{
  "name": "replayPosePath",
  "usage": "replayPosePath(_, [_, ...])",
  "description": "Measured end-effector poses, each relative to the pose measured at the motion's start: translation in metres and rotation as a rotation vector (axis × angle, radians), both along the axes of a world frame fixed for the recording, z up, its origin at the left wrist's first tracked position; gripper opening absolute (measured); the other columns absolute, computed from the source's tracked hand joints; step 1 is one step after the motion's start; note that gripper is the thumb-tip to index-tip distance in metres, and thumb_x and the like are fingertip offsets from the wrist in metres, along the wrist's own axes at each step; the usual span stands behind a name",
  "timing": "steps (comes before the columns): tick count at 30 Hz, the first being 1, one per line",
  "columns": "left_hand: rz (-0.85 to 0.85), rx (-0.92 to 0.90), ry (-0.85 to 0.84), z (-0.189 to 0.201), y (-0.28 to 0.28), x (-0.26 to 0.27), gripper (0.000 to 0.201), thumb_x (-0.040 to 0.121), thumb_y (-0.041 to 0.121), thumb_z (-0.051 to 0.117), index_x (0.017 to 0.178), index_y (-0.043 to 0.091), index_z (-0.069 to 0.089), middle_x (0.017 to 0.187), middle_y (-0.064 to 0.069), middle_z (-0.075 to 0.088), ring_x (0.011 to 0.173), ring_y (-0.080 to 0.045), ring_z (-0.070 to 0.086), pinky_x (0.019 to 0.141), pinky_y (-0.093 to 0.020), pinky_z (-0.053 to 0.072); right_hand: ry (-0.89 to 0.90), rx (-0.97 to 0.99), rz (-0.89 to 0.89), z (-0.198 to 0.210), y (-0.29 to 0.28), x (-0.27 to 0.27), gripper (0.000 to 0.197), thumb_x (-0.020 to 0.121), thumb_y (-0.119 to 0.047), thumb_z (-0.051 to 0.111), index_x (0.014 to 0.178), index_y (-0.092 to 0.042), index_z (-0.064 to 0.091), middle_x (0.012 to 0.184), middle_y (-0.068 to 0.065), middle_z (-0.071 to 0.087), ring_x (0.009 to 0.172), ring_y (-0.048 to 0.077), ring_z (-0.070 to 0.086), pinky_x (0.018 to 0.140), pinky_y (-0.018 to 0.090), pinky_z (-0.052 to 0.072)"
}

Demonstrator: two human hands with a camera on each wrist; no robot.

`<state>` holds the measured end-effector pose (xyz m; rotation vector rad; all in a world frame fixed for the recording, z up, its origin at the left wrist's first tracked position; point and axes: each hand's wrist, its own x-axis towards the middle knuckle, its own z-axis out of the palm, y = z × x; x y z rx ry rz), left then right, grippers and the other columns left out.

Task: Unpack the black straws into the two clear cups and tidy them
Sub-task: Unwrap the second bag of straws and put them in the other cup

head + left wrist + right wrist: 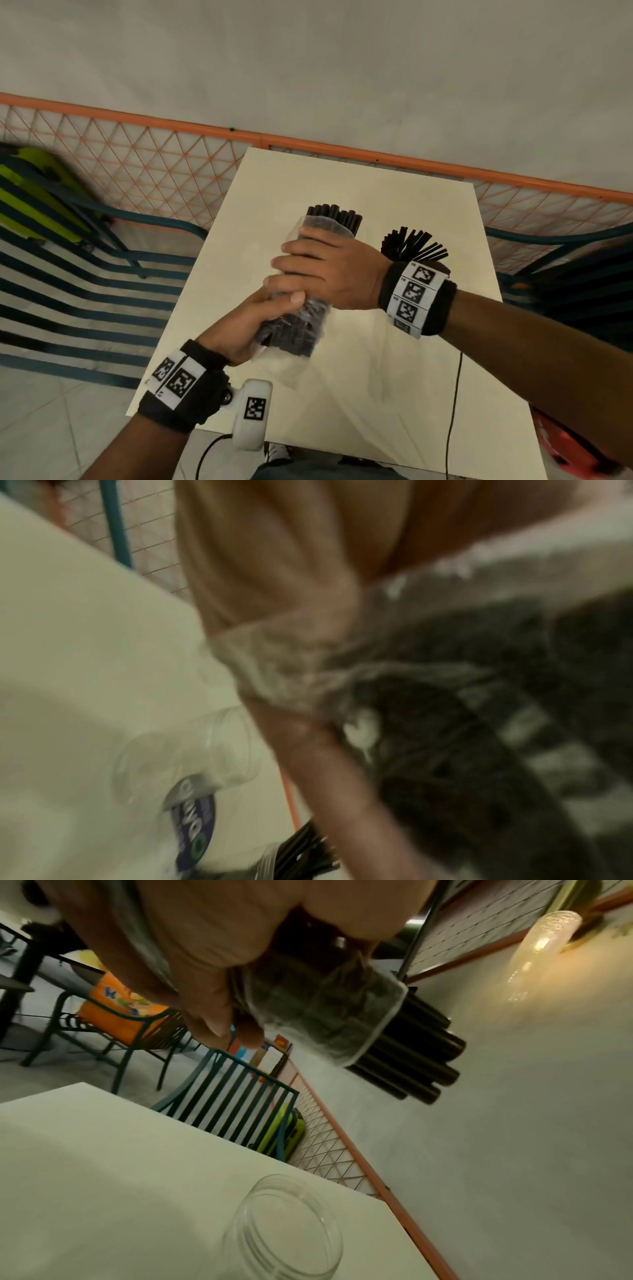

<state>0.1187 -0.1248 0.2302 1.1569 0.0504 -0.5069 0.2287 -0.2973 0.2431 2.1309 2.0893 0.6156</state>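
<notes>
A clear plastic pack of black straws [301, 329] is held tilted above the white table [376, 394]. My left hand [260, 318] grips its near end. Around the far part my right hand [318, 270] is wrapped, just behind the open mouth where straw ends [334, 217] stick out. In the right wrist view the same straw ends [411, 1056] poke from the pack [325, 1010], and an empty clear cup [284, 1229] stands on the table below. Behind my right wrist a second cup holds fanned black straws [414, 246]. The left wrist view is blurred; it shows the pack [479, 696] and a clear cup [185, 753].
Teal metal chairs [85, 274] flank the table. An orange mesh fence [154, 161] runs along the wall behind it, with a green suitcase [30, 195] at far left. A black cable [455, 394] crosses the table's near right part. A red object [575, 445] sits low right.
</notes>
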Motion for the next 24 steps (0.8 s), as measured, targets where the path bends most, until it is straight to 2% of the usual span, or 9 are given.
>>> replayPosePath(4, [-0.091, 0.281, -0.089, 0.029, 0.019, 0.019, 0.072, 0.075, 0.074, 0.057, 0.12, 0.018, 0.062, 0.118, 0.004, 0.074, 0.117, -0.008, 0.064, 0.094, -0.019, 0.051, 0.167, 0.284, 0.009, -0.006, 0.017, 0.015, 0.027, 0.089, -0.026, 0.062, 0.114, -0.016, 0.066, 0.111, 0.006, 0.07, 0.103, 0.029, 0.063, 0.102, 0.045, 0.043])
replayPosePath(6, [-0.058, 0.259, -0.061, 0.042, 0.026, 0.034, 0.072, 0.089, 0.071, 0.037, 0.122, 0.013, 0.063, 0.125, 0.0, 0.07, 0.123, -0.008, 0.06, 0.106, -0.027, 0.046, 0.325, 0.412, -0.061, -0.012, 0.027, 0.021, 0.041, 0.082, -0.036, 0.069, 0.116, -0.018, 0.056, 0.106, 0.008, 0.071, 0.102, 0.027, 0.06, 0.098, 0.043, 0.043])
replayPosePath(8, [0.009, 0.168, 0.081, 0.053, 0.028, 0.048, 0.081, 0.093, 0.071, 0.026, 0.119, 0.005, 0.065, 0.123, -0.012, 0.071, 0.114, -0.018, 0.067, 0.097, -0.034, 0.051, 0.461, 0.492, -0.184, -0.014, 0.032, 0.028, 0.046, 0.079, -0.039, 0.071, 0.116, -0.016, 0.057, 0.104, 0.008, 0.069, 0.101, 0.022, 0.056, 0.096, 0.041, 0.044])
replayPosePath(10, [0.048, 0.128, 0.183, 0.06, 0.026, 0.061, 0.085, 0.089, 0.075, 0.026, 0.126, 0.006, 0.061, 0.124, -0.018, 0.068, 0.098, -0.023, 0.073, 0.087, -0.035, 0.053, 0.581, 0.524, -0.318, -0.013, 0.033, 0.034, 0.044, 0.075, -0.036, 0.077, 0.109, -0.012, 0.063, 0.1, 0.004, 0.068, 0.097, 0.016, 0.053, 0.092, 0.036, 0.047])
replayPosePath(12, [0.158, 0.238, 0.158, 0.06, 0.023, 0.074, 0.086, 0.084, 0.081, 0.029, 0.137, 0.018, 0.052, 0.136, -0.015, 0.06, 0.091, -0.021, 0.07, 0.083, -0.037, 0.054, 0.84, 0.562, -0.526, -0.022, 0.033, 0.043, 0.048, 0.072, -0.037, 0.077, 0.111, -0.014, 0.061, 0.102, -0.002, 0.064, 0.093, 0.01, 0.055, 0.087, 0.029, 0.05])
replayPosePath(15, [0.163, 0.476, 0.047, 0.058, 0.017, 0.091, 0.093, 0.077, 0.089, 0.011, 0.14, 0.032, 0.049, 0.139, -0.008, 0.058, 0.114, -0.025, 0.06, 0.099, -0.048, 0.047, 1.019, 0.625, -0.851, -0.041, 0.039, 0.057, 0.072, 0.066, -0.064, 0.058, 0.115, -0.01, 0.059, 0.103, -0.003, 0.066, 0.077, 0.001, 0.055, 0.075, 0.018, 0.053])
replayPosePath(18, [0.08, 0.542, 0.014, 0.052, 0.01, 0.102, 0.104, 0.072, 0.09, 0.004, 0.14, 0.028, 0.052, 0.137, -0.001, 0.06, 0.12, -0.02, 0.057, 0.103, -0.045, 0.044, 1.219, 0.878, -0.965, -0.047, 0.041, 0.058, 0.068, 0.064, -0.054, 0.076, 0.112, -0.01, 0.06, 0.083, -0.007, 0.07, 0.058, 0.006, 0.066, 0.056, 0.028, 0.06])
replayPosePath(20, [0.126, 0.535, 0.045, 0.044, 0.007, 0.107, 0.1, 0.076, 0.088, 0.005, 0.133, 0.026, 0.059, 0.129, 0.0, 0.065, 0.114, -0.019, 0.061, 0.098, -0.04, 0.047, 1.296, 0.993, -0.945, -0.052, 0.04, 0.059, 0.069, 0.065, -0.048, 0.083, 0.12, -0.016, 0.056, 0.091, -0.006, 0.072, 0.072, 0.007, 0.071, 0.065, 0.034, 0.062])
replayPosePath(24, [0.213, 0.597, 0.04, 0.029, 0.0, 0.109, 0.083, 0.088, 0.077, 0.011, 0.124, 0.024, 0.064, 0.121, -0.001, 0.068, 0.108, -0.019, 0.063, 0.093, -0.038, 0.048, 1.306, 0.965, -0.995, -0.073, 0.043, 0.063, 0.08, 0.059, -0.063, 0.081, 0.125, -0.026, 0.053, 0.113, -0.007, 0.07, 0.102, 0.009, 0.067, 0.089, 0.038, 0.057])
